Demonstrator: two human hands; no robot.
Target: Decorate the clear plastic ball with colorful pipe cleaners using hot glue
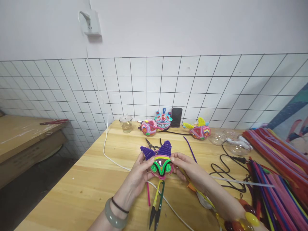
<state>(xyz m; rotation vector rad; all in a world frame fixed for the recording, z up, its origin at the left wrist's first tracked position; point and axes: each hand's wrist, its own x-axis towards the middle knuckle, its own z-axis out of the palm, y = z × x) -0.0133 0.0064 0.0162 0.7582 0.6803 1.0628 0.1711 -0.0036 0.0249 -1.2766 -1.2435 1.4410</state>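
Observation:
Between my two hands is a clear ball ornament (160, 163) dressed with pipe cleaners: purple ears, a yellow band, green-and-black lines and green round eyes. My left hand (139, 173) grips its left side, thumb near the left purple ear. On the right side, the fingers of my right hand (184, 165) pinch the edge close to the yellow band. Just below the ornament lie snips (157, 203) with yellow and green handles and dark blades. A short pink pipe cleaner (148, 194) rests beside them. Dark scissors (150, 144) lie behind the ornament, partly hidden.
At the back stand a glass cup (126, 124), a phone (176, 117) and colourful ornaments (163, 120). Clear plastic balls (218, 138), a tangled black cord (225, 168) and pipe-cleaner bundles (274, 192) occupy the right. A white cable (115, 163) crosses the wooden table (79, 189).

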